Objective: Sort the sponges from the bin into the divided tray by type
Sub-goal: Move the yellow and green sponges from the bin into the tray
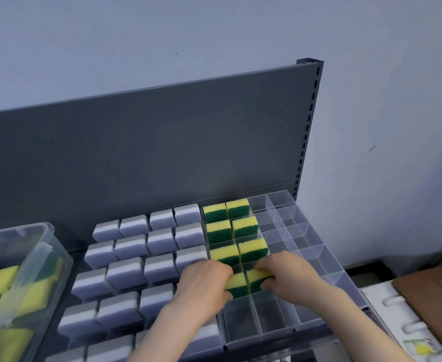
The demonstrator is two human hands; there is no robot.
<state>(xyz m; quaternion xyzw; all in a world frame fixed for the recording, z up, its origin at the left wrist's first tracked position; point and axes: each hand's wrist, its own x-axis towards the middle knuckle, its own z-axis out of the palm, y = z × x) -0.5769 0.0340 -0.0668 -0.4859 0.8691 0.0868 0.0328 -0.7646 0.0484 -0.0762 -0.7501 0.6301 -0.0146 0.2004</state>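
Toward the front edge of the tray (316, 254), my left hand (204, 280) grips one yellow sponge (236, 284), my right hand (285, 273) a second yellow sponge (256, 279), in neighbouring slots. Grey sponges (133, 246) fill the left side; six sorted sponges (244, 226) sit behind, others wait in the bin (47, 232), so I judge plenty remains.

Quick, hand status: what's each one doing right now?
Left hand: grips a yellow-green sponge.
Right hand: grips the neighbouring yellow-green sponge.

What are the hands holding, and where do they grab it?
One yellow-and-green sponge each. The left hand grips the left sponge by its left end; the right hand pinches the right sponge by its right end.
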